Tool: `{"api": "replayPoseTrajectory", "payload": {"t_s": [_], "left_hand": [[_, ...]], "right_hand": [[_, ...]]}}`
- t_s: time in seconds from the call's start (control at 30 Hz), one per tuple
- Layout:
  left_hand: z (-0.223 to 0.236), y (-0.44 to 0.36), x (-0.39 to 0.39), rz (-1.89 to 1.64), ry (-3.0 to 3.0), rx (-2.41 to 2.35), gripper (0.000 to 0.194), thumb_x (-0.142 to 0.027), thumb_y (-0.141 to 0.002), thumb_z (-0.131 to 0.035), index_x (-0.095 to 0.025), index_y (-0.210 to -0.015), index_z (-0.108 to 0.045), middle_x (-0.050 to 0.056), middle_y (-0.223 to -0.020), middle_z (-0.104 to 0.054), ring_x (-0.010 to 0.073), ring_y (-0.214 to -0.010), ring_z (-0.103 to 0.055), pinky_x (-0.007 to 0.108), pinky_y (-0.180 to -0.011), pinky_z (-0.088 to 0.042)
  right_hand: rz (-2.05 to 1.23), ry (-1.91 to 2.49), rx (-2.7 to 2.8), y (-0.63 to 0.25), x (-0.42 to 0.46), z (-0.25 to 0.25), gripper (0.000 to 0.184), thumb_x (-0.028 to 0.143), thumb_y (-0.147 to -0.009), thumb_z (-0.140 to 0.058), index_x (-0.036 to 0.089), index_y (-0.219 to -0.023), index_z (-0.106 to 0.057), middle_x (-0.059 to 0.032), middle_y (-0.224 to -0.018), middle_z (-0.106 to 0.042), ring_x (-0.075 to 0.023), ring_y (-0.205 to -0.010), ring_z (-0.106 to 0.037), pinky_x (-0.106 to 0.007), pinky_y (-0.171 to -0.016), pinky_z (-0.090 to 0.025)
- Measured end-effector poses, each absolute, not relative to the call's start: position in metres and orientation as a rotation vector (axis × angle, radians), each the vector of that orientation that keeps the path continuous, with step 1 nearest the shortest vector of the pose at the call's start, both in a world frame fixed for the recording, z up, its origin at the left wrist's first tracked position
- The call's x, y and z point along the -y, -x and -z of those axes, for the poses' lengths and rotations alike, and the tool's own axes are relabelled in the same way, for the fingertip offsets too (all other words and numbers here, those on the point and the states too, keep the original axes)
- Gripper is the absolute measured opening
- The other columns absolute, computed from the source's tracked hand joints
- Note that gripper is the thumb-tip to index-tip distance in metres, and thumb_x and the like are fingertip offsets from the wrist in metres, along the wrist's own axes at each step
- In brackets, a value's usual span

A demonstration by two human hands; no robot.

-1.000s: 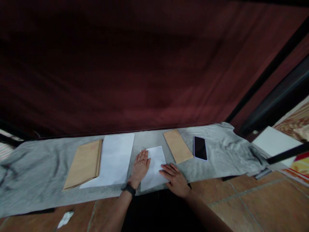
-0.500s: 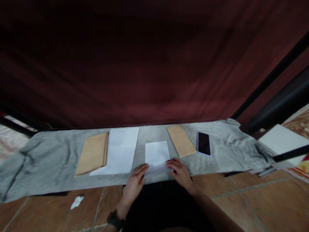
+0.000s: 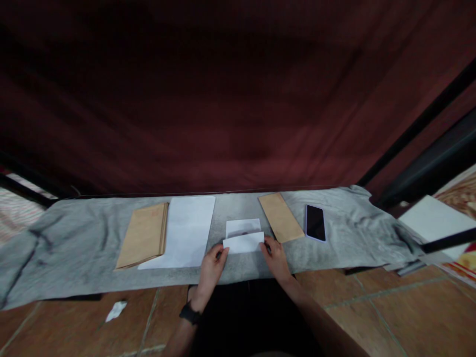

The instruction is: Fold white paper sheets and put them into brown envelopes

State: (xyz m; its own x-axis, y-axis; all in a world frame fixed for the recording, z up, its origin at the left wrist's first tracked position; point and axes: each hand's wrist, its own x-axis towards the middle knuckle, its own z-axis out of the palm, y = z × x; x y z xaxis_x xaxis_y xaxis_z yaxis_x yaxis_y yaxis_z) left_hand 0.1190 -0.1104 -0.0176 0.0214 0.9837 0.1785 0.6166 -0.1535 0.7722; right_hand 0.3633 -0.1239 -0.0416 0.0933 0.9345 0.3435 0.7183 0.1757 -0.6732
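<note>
A white sheet of paper [image 3: 243,243] lies in front of me, its near part folded up and over toward the far part. My left hand [image 3: 213,267] pinches the left end of the folded flap between thumb and fingers. At the right end, my right hand [image 3: 274,257] grips the same flap. To the left is a stack of white paper [image 3: 189,230], partly under a pile of brown envelopes [image 3: 143,233]. A single brown envelope [image 3: 281,217] rests just beyond my right hand.
A phone [image 3: 315,223] with a dark screen lies right of the single envelope. Grey cloth [image 3: 353,223] covers the narrow table. Dark red fabric [image 3: 238,124] hangs behind it. A crumpled white scrap [image 3: 116,311] is on the tiled floor [image 3: 178,307].
The near edge of the sheet has been lifted and folded away from me. Both hands have gone from resting flat on the paper to pinching the flap's ends.
</note>
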Motion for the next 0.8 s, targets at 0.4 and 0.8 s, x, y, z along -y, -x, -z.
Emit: {"api": "replayPoseTrajectory", "payload": {"t_s": [0.4,0.8], "left_hand": [[0.003,-0.142,0.086,-0.684,-1.914,-1.98,0.027,-0.033,-0.099,-0.046,-0.018,-0.101,-0.069,0.008,-0.094,-0.076,0.0214,-0.087,-0.07,0.029,-0.075,-0.049],[-0.008,-0.159,0.06,-0.385,-1.923,-2.175,0.031,-0.034,-0.101,-0.044,-0.018,-0.112,-0.067,0.011,-0.1,-0.077,0.0222,-0.087,-0.073,0.029,-0.072,-0.049]], "right_hand": [[-0.107,1.894,1.756,-0.345,0.104,0.031,0.043,0.021,-0.099,-0.041,0.014,-0.141,-0.047,-0.0123,-0.115,-0.072,-0.0223,-0.102,-0.069,-0.031,-0.088,-0.052],[-0.117,2.252,1.82,-0.337,0.075,0.021,0.039,0.027,-0.103,-0.045,0.018,-0.141,-0.05,-0.0116,-0.11,-0.072,-0.0193,-0.084,-0.072,-0.025,-0.067,-0.05]]}}
